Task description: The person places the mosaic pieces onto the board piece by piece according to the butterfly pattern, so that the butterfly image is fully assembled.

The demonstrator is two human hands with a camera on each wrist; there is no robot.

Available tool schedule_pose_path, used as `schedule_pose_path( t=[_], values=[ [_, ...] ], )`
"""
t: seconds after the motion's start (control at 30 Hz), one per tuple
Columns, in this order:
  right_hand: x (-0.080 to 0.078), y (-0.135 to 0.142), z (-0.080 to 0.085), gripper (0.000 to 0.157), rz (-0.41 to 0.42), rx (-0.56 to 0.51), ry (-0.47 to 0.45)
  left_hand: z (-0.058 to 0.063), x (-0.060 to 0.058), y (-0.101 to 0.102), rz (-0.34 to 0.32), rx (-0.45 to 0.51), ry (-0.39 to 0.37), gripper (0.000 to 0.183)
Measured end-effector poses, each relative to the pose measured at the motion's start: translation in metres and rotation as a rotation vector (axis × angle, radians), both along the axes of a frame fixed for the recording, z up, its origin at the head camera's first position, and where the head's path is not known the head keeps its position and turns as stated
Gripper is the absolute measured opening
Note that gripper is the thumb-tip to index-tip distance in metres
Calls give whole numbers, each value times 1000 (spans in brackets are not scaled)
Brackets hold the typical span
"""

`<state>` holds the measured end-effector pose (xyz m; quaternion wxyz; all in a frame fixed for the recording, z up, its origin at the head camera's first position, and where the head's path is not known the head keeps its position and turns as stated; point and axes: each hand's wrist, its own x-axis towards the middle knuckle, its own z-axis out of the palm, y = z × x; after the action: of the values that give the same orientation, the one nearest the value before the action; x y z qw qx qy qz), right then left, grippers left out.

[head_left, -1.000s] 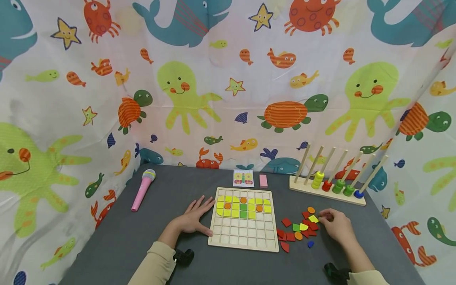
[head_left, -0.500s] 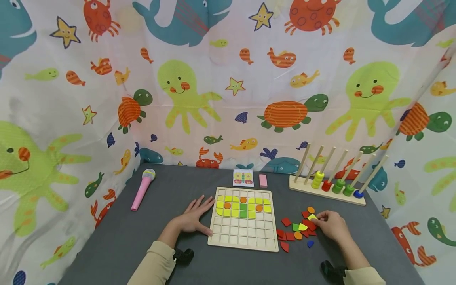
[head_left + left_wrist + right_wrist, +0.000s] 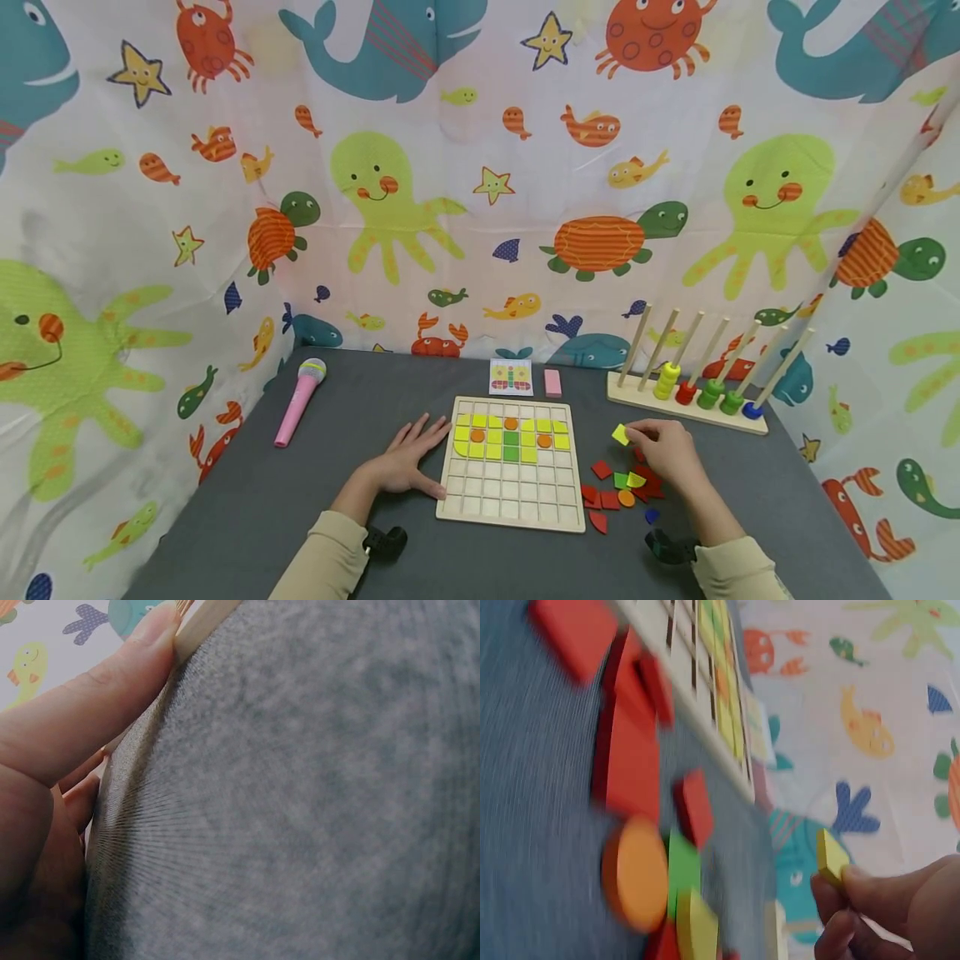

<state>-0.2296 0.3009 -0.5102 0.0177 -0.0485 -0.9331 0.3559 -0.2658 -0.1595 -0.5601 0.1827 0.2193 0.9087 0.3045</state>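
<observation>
My right hand (image 3: 666, 452) pinches a yellow square tile (image 3: 619, 434) between thumb and fingertips, raised off the table to the right of a wooden grid board (image 3: 510, 524). The right wrist view shows the same yellow tile (image 3: 831, 859) at the fingertips. Yellow, orange and green tiles fill cells in the board's upper rows; its lower cells show bare wood. Fingers spread, my left hand (image 3: 401, 467) rests at the board's left side, and its thumb (image 3: 112, 701) touches the board's edge (image 3: 206, 630). Loose red tiles (image 3: 609, 500), with green, yellow, orange and blue ones, lie below my right hand.
Behind the board lie a small pattern card (image 3: 511, 377) and a pink block (image 3: 552, 383). A wooden peg rack (image 3: 688, 404) with coloured rings stands back right. A pink toy microphone (image 3: 298, 404) lies far left. A printed cloth (image 3: 480, 233) hangs around the table.
My right hand has taken the yellow square tile from the loose pile, lifted it and moved left toward the board. The left hand has stayed in place.
</observation>
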Motion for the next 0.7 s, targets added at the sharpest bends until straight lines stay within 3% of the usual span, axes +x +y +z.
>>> schedule_pose_path(
  t=[0.37,0.7],
  values=[
    [-5,-67,-13,10,79,-160,-7,-10,-7,-2,9,-27,10,124],
    [-9,-100,-20,4,123,-102,-50,-12,-7,-3,15,-28,6,123]
  ],
)
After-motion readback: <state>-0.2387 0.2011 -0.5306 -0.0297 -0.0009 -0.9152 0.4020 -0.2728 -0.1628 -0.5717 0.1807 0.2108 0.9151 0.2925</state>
